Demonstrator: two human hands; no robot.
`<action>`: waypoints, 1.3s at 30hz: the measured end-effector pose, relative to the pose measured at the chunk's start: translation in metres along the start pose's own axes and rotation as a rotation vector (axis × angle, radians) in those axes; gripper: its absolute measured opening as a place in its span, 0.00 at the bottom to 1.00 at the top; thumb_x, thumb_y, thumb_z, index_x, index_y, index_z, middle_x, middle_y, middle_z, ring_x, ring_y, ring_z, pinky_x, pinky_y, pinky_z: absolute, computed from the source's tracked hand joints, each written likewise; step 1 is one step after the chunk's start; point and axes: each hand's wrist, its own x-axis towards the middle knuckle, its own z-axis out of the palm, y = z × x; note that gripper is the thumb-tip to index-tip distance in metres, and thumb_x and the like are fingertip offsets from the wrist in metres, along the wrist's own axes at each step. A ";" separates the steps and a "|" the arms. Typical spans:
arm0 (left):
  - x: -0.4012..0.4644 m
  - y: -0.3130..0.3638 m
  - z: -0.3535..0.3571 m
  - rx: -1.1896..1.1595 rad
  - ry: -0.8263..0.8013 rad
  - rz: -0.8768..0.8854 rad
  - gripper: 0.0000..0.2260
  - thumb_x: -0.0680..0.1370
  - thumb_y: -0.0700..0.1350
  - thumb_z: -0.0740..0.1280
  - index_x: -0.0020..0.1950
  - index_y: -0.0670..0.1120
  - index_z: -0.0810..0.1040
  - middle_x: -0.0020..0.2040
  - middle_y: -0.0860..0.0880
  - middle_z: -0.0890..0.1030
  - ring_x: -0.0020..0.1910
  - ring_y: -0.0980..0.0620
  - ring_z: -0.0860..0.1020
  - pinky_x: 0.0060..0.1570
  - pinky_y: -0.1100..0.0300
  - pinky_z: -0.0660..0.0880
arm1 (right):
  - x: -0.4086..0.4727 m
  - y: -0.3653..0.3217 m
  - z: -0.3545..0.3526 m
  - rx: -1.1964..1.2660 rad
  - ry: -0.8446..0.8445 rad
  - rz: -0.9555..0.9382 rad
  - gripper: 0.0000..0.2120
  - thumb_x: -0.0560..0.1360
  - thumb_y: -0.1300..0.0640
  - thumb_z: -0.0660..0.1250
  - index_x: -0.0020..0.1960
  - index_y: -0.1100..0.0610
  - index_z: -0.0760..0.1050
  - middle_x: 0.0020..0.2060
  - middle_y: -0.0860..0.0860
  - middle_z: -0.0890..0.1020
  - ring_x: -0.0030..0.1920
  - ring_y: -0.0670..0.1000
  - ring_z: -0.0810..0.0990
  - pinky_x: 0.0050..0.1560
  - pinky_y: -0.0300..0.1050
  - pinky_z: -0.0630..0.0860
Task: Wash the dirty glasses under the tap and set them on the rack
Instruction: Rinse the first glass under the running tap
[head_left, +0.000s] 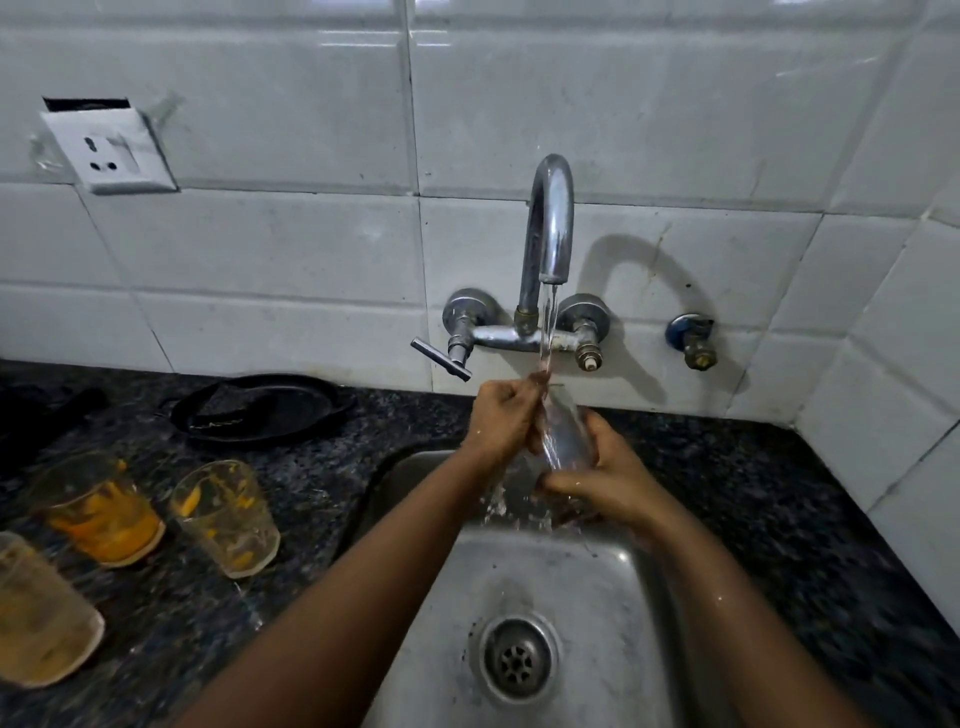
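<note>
Both forearms reach up from the bottom edge over the sink (613, 587) and meet under the tap (551, 218), where a thin stream of water runs down onto a clear glass (563, 434). The glass is tilted, its mouth up toward the spout and its base down toward the person, held above the back of the sink, just below the spout.

The right hand (608, 480) cups the lower part of the glass from the right, palm under it, with the thumb lying up along the side and the fingers wrapped round the base. The left hand (501, 418) is at the upper part of the glass, knuckles facing the camera, fingers curled in at the rim; whether they go inside the mouth cannot be told through the water. Both wrists are bent inward toward each other, and the forearms are bare and wet. Water spills off the glass between the hands into the sink, toward the drain (517, 660) directly below the tap.

Left of the tap, on the dark counter (311, 467), three dirty glasses stand in a group: one with orange residue (101, 506), one streaked yellow (226, 517), and a cloudy one (41, 610) at the frame's edge. A black pan (260, 410) lies behind them by the wall, below and left of the tap.
</note>
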 end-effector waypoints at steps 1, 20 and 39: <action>0.002 -0.002 0.004 0.119 0.012 -0.048 0.21 0.78 0.55 0.61 0.31 0.42 0.76 0.28 0.45 0.76 0.25 0.50 0.75 0.34 0.58 0.76 | 0.000 -0.003 0.011 -0.383 0.109 -0.034 0.43 0.65 0.58 0.75 0.72 0.49 0.55 0.59 0.54 0.76 0.53 0.57 0.79 0.49 0.50 0.79; 0.020 -0.008 -0.054 -0.082 0.383 -0.252 0.16 0.76 0.54 0.63 0.49 0.40 0.75 0.39 0.42 0.79 0.30 0.51 0.76 0.29 0.61 0.71 | 0.021 0.008 0.011 0.241 -0.033 -0.131 0.37 0.59 0.71 0.76 0.62 0.51 0.68 0.54 0.49 0.78 0.53 0.48 0.78 0.42 0.37 0.74; 0.004 -0.047 -0.046 0.081 0.311 -0.275 0.08 0.79 0.44 0.59 0.54 0.41 0.71 0.45 0.42 0.78 0.44 0.42 0.79 0.42 0.55 0.77 | -0.003 -0.030 -0.010 -0.731 0.029 -0.268 0.37 0.55 0.56 0.79 0.60 0.45 0.67 0.57 0.45 0.75 0.56 0.50 0.75 0.51 0.51 0.77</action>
